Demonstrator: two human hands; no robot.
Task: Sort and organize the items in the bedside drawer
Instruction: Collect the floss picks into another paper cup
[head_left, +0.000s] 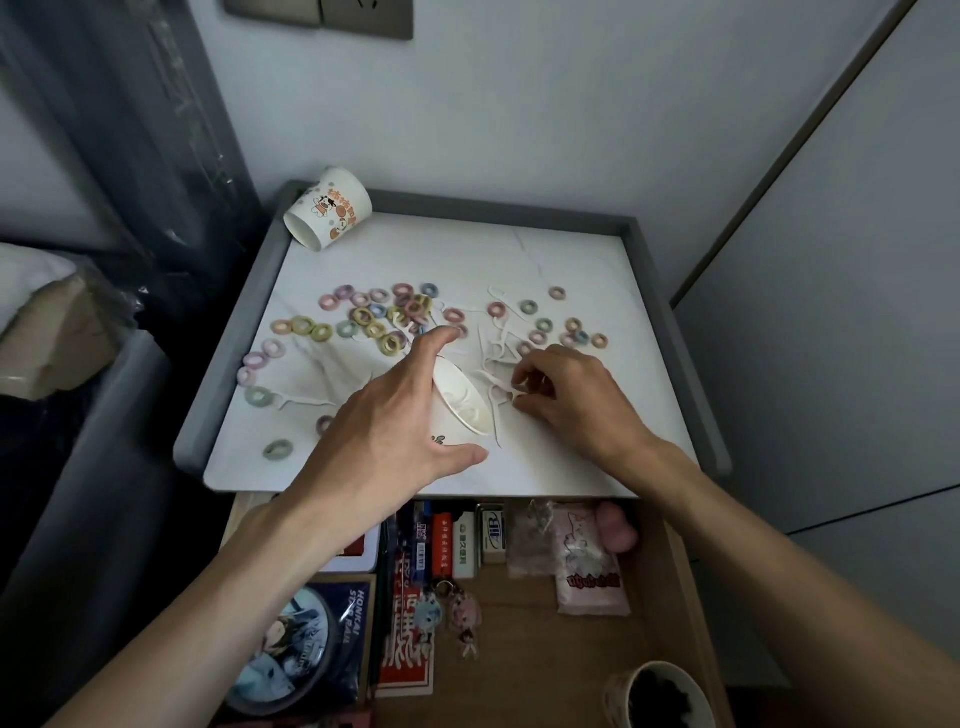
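On the tabletop (571, 249) above the open drawer (524, 639), the left hand (384, 415) grips a tilted paper cup (460, 405) while the right hand (566, 400) pinches floss picks (493, 382) beside its mouth; tipped further, it could spill picks among the hair ties (374, 330).

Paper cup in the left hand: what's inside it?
A few white floss picks lie on the inner wall of the paper cup, which the left hand holds tilted. The cup's bottom is hidden by the angle, so more may lie there.
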